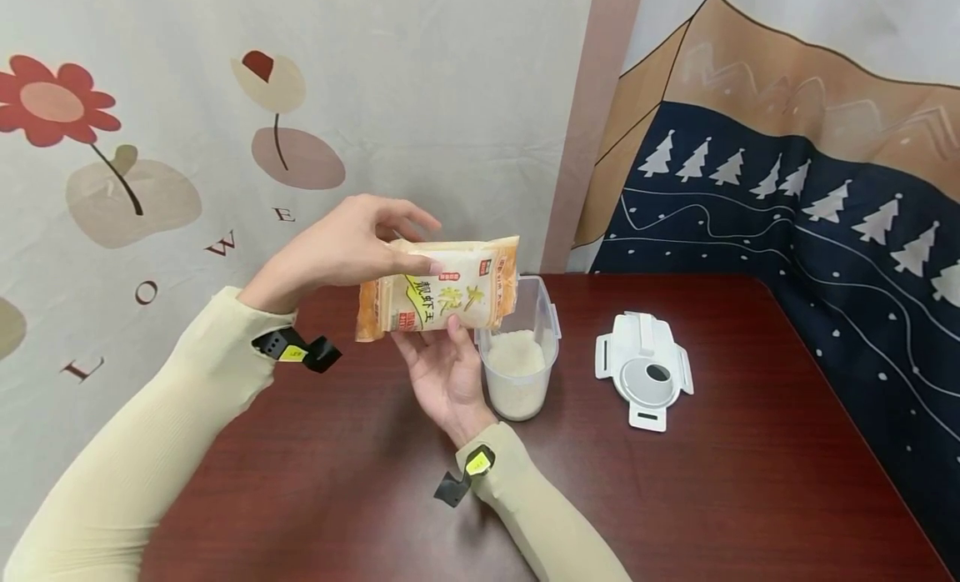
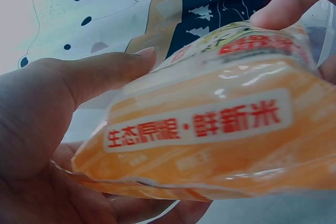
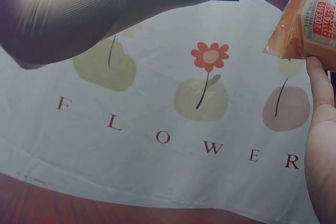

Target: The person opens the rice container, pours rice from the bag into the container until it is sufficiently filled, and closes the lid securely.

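Note:
An orange and white bag of rice [image 1: 472, 286] with red and green print is held up on its side above the table, its right end overlapping a clear plastic container [image 1: 551, 332] in the head view. From above, my left hand [image 1: 345, 240] grips the bag, thumb across the printed front and fingers behind it. My right hand [image 1: 446, 378] holds it from below, thumb pressed on the front at the lower edge. White rice [image 1: 517, 354] fills the lower part of the container. Close up in the left wrist view, the bag's orange end [image 2: 210, 145] shows its sealed edge.
To the right of the container, a white lid [image 1: 647, 369] with side clips and a round opening lies on the dark red table [image 1: 750, 482]. Behind the table hang a pale flower-print cloth [image 1: 450, 107] and a navy cloth with trees [image 1: 750, 240].

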The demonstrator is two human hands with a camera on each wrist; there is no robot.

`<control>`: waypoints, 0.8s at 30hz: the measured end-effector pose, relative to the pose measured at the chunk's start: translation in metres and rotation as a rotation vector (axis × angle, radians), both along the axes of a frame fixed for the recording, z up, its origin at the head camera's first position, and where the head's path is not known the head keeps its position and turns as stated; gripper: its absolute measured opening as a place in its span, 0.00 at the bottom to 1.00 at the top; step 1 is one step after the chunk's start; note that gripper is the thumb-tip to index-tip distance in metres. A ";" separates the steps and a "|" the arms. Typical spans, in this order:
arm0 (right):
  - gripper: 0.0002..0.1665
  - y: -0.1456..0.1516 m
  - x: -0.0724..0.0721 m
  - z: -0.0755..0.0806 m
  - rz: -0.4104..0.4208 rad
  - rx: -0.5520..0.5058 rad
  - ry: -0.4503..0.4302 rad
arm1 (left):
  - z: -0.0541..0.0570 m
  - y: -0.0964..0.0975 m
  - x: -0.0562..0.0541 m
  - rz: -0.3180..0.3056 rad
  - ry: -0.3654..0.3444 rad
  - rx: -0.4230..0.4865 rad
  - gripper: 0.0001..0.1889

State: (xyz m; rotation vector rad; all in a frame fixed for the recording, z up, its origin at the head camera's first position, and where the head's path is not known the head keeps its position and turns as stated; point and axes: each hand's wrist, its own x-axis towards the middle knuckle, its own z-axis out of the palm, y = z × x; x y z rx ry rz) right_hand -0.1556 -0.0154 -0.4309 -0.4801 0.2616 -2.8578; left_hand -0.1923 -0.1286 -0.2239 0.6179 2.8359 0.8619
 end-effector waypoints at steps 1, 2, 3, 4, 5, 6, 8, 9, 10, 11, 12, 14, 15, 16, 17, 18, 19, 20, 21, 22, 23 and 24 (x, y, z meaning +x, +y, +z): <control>0.39 0.000 0.000 0.000 -0.001 0.001 -0.001 | -0.001 -0.001 0.001 0.005 0.002 0.009 0.26; 0.39 0.001 0.000 0.001 0.000 -0.001 -0.002 | -0.002 -0.002 0.001 0.014 0.004 0.019 0.28; 0.39 0.001 0.000 0.001 0.001 0.000 -0.003 | -0.003 -0.002 0.002 0.024 0.003 0.033 0.30; 0.39 0.001 0.000 0.001 0.002 -0.001 -0.004 | -0.005 -0.003 0.002 0.035 0.003 0.048 0.32; 0.39 0.001 0.000 0.001 0.003 -0.004 -0.005 | -0.006 -0.004 0.003 0.045 0.003 0.061 0.34; 0.39 0.001 0.001 0.001 0.001 -0.005 -0.005 | -0.007 -0.005 0.004 0.056 0.001 0.076 0.36; 0.39 0.001 0.001 0.001 -0.001 -0.009 -0.007 | -0.010 -0.006 0.007 0.072 0.006 0.100 0.39; 0.39 0.001 0.001 0.001 -0.003 -0.010 -0.008 | -0.011 -0.006 0.008 0.077 0.011 0.111 0.40; 0.39 0.002 0.001 0.002 -0.004 -0.011 -0.009 | -0.012 -0.007 0.010 0.080 0.019 0.121 0.41; 0.39 0.002 0.001 0.002 -0.005 -0.011 -0.011 | -0.014 -0.008 0.012 0.083 0.027 0.129 0.42; 0.39 0.002 0.001 0.002 -0.006 -0.011 -0.012 | -0.015 -0.009 0.013 0.088 0.032 0.134 0.43; 0.38 0.002 0.001 0.002 -0.005 -0.012 -0.015 | -0.018 -0.011 0.017 0.097 0.040 0.146 0.44; 0.38 0.003 0.001 0.002 -0.004 -0.012 -0.015 | -0.020 -0.012 0.020 0.102 0.040 0.151 0.45; 0.38 0.003 0.001 0.002 -0.004 -0.013 -0.013 | -0.021 -0.013 0.022 0.107 0.042 0.153 0.45; 0.38 0.003 0.001 0.002 -0.005 -0.010 -0.010 | -0.023 -0.014 0.024 0.114 0.042 0.153 0.45; 0.38 0.004 0.001 0.002 -0.007 -0.008 -0.008 | -0.025 -0.015 0.027 0.119 0.041 0.158 0.45; 0.38 0.004 0.001 0.002 -0.008 -0.006 -0.006 | -0.026 -0.016 0.029 0.123 0.042 0.165 0.45; 0.37 0.004 0.001 0.002 -0.010 -0.003 -0.005 | -0.028 -0.017 0.031 0.126 0.042 0.174 0.45; 0.37 0.005 0.001 0.002 -0.013 0.000 -0.004 | -0.030 -0.018 0.033 0.125 0.047 0.178 0.44; 0.37 0.006 0.000 0.002 -0.015 0.003 -0.005 | -0.032 -0.019 0.034 0.122 0.049 0.188 0.43; 0.37 0.006 0.000 0.002 -0.017 0.004 -0.009 | -0.034 -0.020 0.035 0.117 0.052 0.203 0.42; 0.37 0.007 0.000 0.002 -0.018 0.003 -0.013 | -0.036 -0.021 0.036 0.114 0.054 0.214 0.40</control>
